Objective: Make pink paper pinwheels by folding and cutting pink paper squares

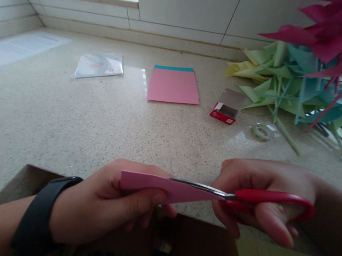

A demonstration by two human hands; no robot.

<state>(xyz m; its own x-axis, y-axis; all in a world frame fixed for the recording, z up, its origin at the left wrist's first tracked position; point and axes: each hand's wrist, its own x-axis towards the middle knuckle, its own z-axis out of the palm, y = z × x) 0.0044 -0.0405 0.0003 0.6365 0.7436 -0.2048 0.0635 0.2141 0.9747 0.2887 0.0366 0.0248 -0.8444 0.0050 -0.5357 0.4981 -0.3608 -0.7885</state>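
My left hand [106,206] pinches a folded pink paper [149,184] at its left end, above an open cardboard box [203,254]. My right hand [263,199] holds red-handled scissors [264,197]; their metal blades lie along the paper's upper edge, cutting in from the right. A black watch is on my left wrist. Both hands hover near the counter's front edge.
On the speckled counter [79,113] lie a stack of pink and blue sheets [173,86], a small red box [227,107], a tape roll [262,132], a plastic sleeve [99,66] and a printed page [15,47]. Paper pinwheels [312,77] in green, teal and magenta pile at the right.
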